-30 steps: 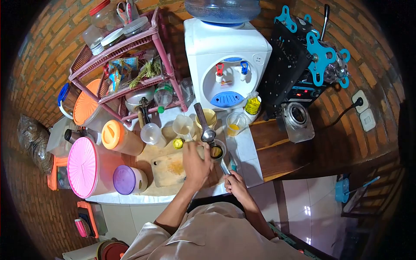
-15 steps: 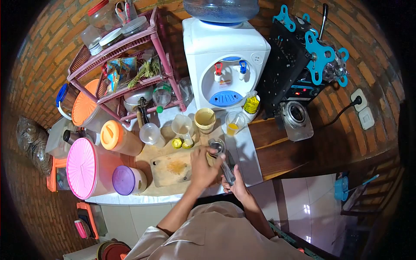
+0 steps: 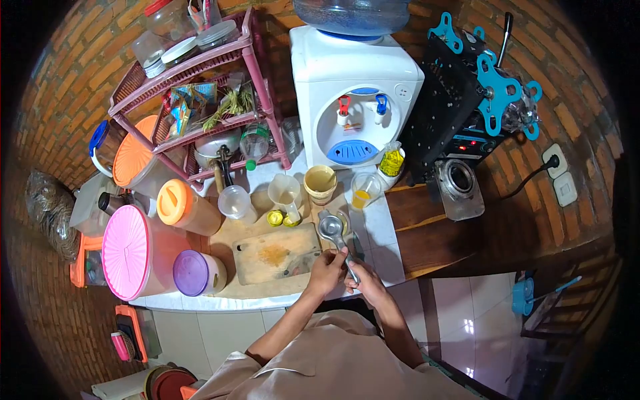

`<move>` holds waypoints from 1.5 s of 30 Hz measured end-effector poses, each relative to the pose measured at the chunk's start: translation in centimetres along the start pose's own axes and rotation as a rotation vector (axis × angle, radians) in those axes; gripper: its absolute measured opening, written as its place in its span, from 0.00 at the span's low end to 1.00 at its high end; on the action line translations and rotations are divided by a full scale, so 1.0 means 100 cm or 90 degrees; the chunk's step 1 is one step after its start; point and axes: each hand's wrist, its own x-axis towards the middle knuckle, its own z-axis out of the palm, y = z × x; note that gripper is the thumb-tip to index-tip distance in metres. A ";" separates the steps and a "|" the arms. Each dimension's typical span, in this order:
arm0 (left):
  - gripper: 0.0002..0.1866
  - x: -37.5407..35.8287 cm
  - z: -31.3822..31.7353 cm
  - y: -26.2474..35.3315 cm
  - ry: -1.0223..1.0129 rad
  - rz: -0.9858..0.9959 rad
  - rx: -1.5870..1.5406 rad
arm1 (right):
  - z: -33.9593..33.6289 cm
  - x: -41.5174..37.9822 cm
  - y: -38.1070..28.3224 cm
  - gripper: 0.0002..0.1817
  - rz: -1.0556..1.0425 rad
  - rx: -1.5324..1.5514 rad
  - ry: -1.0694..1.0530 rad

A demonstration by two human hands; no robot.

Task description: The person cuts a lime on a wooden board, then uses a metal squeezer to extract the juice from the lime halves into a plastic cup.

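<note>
My left hand (image 3: 328, 271) and my right hand (image 3: 367, 283) both grip a metal citrus squeezer (image 3: 331, 229) by its handle, near the counter's front edge. Its round bowl points away from me. Left of it lies a wooden cutting board (image 3: 293, 252) with an orange-brown stain. Behind the board are yellow-green citrus pieces (image 3: 275, 217) beside a clear measuring jug (image 3: 285, 191). A cream tub (image 3: 320, 185) stands behind the squeezer. To its right, a clear cup (image 3: 366, 191) holds some orange-yellow liquid.
A white water dispenser (image 3: 353, 73) stands at the back, with a black machine (image 3: 450, 100) to its right. A pink rack (image 3: 257, 83) is at the back left. Lidded containers, one with a pink lid (image 3: 125, 252) and one with a purple lid (image 3: 191, 273), line the left side.
My left hand has moved from the squeezer's bowl down to its handle. The bowl now shows uncovered, and my right hand sits slightly further right.
</note>
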 end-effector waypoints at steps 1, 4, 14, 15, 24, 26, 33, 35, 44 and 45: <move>0.21 0.002 -0.001 -0.001 0.000 0.001 -0.001 | 0.001 0.001 0.000 0.14 -0.021 -0.011 -0.001; 0.18 0.003 0.001 0.005 -0.020 0.004 -0.025 | -0.006 0.004 0.006 0.13 -0.040 -0.042 -0.025; 0.15 0.004 0.000 0.010 -0.045 0.018 -0.035 | 0.002 0.004 0.006 0.17 -0.080 -0.086 0.067; 0.15 0.004 0.000 0.008 -0.013 0.052 0.011 | 0.001 0.004 0.007 0.17 -0.076 -0.113 0.070; 0.16 0.006 -0.002 0.004 0.043 0.091 0.114 | -0.001 0.008 0.013 0.18 -0.096 -0.140 0.076; 0.15 0.009 -0.003 -0.001 0.043 0.100 0.123 | 0.001 0.006 0.012 0.18 -0.095 -0.147 0.084; 0.14 0.005 -0.001 0.006 0.024 0.075 0.092 | -0.001 0.008 0.016 0.17 -0.095 -0.119 0.083; 0.14 -0.002 0.002 0.008 0.018 0.074 0.044 | -0.003 0.010 0.017 0.16 -0.084 -0.099 0.084; 0.17 -0.015 0.010 0.019 0.188 0.215 0.247 | 0.003 0.007 0.014 0.14 -0.090 -0.081 0.095; 0.17 -0.015 0.011 0.019 0.205 0.226 0.238 | 0.002 0.007 0.014 0.14 -0.075 -0.072 0.094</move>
